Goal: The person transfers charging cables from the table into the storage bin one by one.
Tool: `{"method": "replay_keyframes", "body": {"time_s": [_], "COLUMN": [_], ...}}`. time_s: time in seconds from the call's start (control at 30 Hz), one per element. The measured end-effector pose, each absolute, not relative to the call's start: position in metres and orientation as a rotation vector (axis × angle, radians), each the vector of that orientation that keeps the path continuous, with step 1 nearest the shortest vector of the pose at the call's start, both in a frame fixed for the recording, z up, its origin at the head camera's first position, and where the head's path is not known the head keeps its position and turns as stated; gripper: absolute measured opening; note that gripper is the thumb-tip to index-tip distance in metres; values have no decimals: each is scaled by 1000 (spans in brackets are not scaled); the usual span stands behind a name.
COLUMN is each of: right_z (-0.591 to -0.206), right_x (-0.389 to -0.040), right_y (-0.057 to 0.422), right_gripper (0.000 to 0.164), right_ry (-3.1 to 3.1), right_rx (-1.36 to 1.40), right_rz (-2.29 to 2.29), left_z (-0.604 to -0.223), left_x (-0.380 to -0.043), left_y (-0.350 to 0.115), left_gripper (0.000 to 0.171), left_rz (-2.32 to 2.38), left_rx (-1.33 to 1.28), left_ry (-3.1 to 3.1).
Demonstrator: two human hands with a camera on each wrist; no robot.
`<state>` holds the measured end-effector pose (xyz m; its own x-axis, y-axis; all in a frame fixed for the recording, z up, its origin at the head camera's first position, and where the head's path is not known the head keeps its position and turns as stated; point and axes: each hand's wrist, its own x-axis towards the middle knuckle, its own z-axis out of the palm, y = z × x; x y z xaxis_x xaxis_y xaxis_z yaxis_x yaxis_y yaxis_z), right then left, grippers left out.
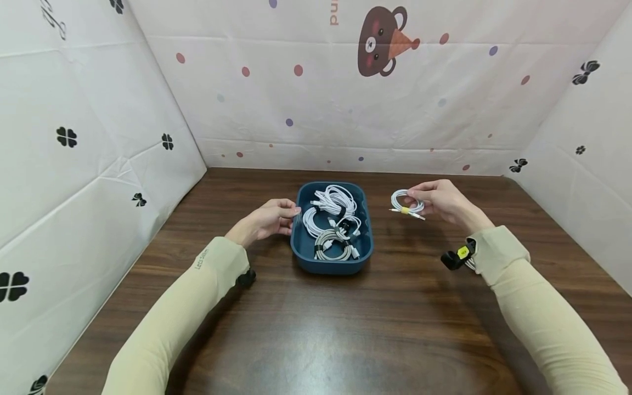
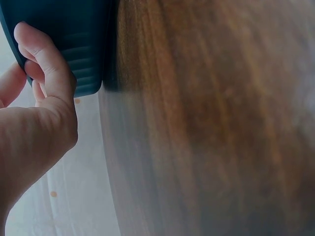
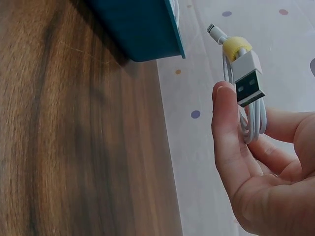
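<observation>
A dark blue plastic bin (image 1: pixel 332 267) stands on the table, holding several coiled cables (image 1: pixel 334 219), mostly white with one greyish coil near the front. My left hand (image 1: pixel 273 219) grips the bin's left rim, the fingers lying against its outer wall (image 2: pixel 81 54) in the left wrist view. To the right of the bin, my right hand (image 1: pixel 439 200) pinches a coiled white USB charging cable (image 1: pixel 401 198) between thumb and fingers, raised over the table. A yellow strap (image 3: pixel 237 47) binds this coil, and its USB plug (image 3: pixel 250 87) shows in the right wrist view.
The brown wood-grain table (image 1: pixel 316 329) meets a patterned white sheet (image 1: pixel 306 109) at the back, with more sheeting on the left and right. A black wrist camera (image 1: pixel 456 258) is strapped below the right sleeve cuff.
</observation>
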<state>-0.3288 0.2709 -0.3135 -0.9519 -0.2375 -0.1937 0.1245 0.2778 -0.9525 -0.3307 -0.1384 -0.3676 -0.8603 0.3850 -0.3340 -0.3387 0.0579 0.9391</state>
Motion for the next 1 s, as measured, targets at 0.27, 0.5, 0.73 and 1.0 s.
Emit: {"method": "replay_keyframes", "body": {"time_s": [0.27,0.5,0.73,1.0], "right_z": [-310,-307,-309,-309], "right_x": [-331,-331,-331,-336], "right_y": [261,249,241,227], "right_gripper": [29,37,33,38], "right_ry": [2229,2272,2283,2288], "right_rx": [-134,-146,-154,-183], "right_rz": [-1739,-1695,-1688,-1683], "left_z": [-368,-369,-368,-368], "left_x": [-332,-332,-333,-332], "left_y": [-139,-139,-138,-139], "left_gripper": [10,10,10,10], "left_rz": [1863,1865,1854,1856], "left_rx": [49,42,58,46], "left_ry": [1825,1818,1818,1821]}}
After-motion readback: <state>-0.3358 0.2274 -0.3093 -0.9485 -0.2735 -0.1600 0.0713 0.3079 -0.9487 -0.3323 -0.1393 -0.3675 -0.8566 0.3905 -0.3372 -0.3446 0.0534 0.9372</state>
